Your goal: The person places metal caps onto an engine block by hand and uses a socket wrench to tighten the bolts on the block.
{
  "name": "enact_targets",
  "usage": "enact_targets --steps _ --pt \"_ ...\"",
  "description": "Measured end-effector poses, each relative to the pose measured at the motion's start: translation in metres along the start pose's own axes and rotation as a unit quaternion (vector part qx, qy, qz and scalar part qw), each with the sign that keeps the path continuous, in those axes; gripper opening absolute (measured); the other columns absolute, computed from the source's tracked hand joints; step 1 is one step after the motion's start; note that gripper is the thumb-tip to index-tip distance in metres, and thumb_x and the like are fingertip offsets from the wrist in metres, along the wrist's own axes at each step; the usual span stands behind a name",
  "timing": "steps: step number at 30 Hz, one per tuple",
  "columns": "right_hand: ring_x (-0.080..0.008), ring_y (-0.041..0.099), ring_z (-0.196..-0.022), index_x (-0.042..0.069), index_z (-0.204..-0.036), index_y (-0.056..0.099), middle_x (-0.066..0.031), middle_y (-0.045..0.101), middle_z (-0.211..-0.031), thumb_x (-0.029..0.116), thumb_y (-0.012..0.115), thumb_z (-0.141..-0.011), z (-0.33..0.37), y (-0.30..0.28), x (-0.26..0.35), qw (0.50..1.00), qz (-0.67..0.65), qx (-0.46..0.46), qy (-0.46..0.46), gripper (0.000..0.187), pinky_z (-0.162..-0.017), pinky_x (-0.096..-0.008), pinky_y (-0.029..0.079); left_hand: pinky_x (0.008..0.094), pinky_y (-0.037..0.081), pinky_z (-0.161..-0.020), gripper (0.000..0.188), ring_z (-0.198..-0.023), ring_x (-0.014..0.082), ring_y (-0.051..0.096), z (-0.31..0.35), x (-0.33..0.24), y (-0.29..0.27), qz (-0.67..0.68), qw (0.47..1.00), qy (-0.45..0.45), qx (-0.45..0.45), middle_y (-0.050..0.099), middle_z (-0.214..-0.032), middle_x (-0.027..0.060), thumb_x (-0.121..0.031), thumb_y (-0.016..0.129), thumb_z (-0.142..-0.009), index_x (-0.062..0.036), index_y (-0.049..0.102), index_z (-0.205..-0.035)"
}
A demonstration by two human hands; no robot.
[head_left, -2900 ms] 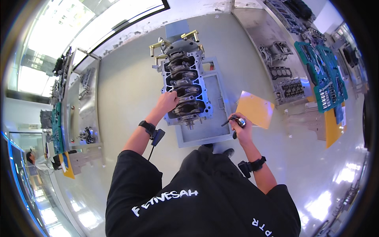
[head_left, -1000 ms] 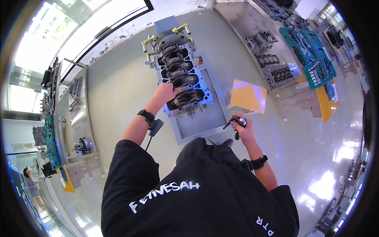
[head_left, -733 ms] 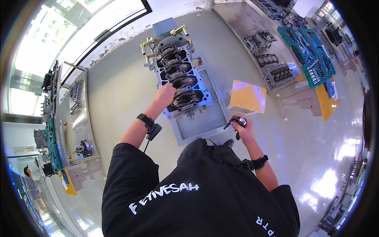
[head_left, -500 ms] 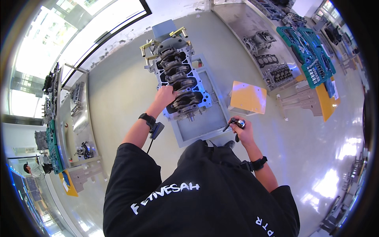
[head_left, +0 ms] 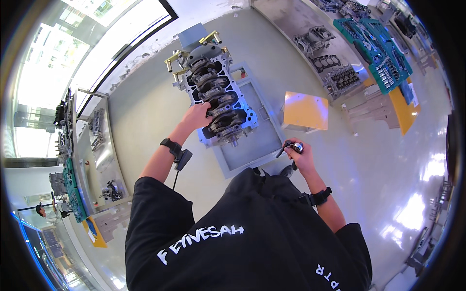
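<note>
An engine block [head_left: 250,116] lies with its crankcase side up on a stand, its crankshaft [head_left: 224,99] exposed along the middle. My left hand [head_left: 196,116] reaches to the block's left side near the crankshaft. Its fingers are curled, and whatever they pinch is hidden. Off to the block's near right, my right hand [head_left: 302,157] is closed around a ratchet wrench [head_left: 297,147], whose shiny round head shows above the fist. The wrench is apart from the block.
Beneath the block is a grey stand with a tray [head_left: 233,167]. A yellow-topped stool [head_left: 306,110] stands to its right. The right bench carries a cylinder head [head_left: 342,78], a gasket [head_left: 325,62] and a green socket set [head_left: 388,72]. Engine parts [head_left: 97,128] lie on the left bench.
The whole view has shifted slightly. My left hand's fingers have changed pose a little beside the crankshaft. My right hand keeps its grip on the ratchet wrench.
</note>
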State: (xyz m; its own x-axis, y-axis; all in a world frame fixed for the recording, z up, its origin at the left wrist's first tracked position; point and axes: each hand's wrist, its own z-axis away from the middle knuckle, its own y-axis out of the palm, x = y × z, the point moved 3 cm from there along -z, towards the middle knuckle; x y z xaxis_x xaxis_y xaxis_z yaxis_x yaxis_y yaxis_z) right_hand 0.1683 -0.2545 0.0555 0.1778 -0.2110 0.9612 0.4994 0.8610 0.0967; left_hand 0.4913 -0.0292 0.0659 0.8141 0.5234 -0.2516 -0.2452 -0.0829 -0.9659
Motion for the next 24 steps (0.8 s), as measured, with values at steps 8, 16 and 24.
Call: enact_targets --steps 8,16,24 --pt "-0.0047 0.051 -0.059 0.003 -0.091 0.064 0.0015 0.061 -0.072 0.001 0.065 -0.077 0.0 0.008 -0.003 1.0 -0.006 0.0 -0.007 0.014 -0.053 -0.0205 0.041 0.0449 0.049 -0.071 0.021 -0.078 0.0358 0.062 0.003 0.009 0.014 -0.056 0.996 -0.003 0.064 0.063 -0.078 0.0167 -0.021 0.055 -0.082 -0.006 0.059 -0.096" --pt "-0.0043 0.05 -0.058 0.003 -0.092 0.064 0.0023 0.06 -0.07 0.001 0.066 -0.077 0.0 -0.001 -0.007 1.0 -0.008 -0.007 0.0 0.015 -0.052 -0.0206 0.04 0.0467 0.048 -0.07 0.034 -0.08 0.0344 0.062 -0.01 -0.009 -0.004 -0.153 0.973 -0.08 0.151 0.065 -0.082 0.016 -0.038 0.052 -0.084 -0.0059 0.059 -0.093" --pt "-0.0072 0.058 -0.072 0.003 -0.096 0.064 -0.0016 0.065 -0.078 0.004 0.068 -0.077 0.014 -0.002 -0.032 0.999 0.005 -0.042 -0.006 0.02 -0.066 -0.0234 0.048 0.0478 0.049 -0.071 0.044 -0.086 0.035 0.062 -0.016 -0.014 -0.004 -0.192 0.962 -0.018 0.194 0.061 -0.096 0.0138 -0.036 0.059 -0.081 -0.0151 0.044 -0.117"
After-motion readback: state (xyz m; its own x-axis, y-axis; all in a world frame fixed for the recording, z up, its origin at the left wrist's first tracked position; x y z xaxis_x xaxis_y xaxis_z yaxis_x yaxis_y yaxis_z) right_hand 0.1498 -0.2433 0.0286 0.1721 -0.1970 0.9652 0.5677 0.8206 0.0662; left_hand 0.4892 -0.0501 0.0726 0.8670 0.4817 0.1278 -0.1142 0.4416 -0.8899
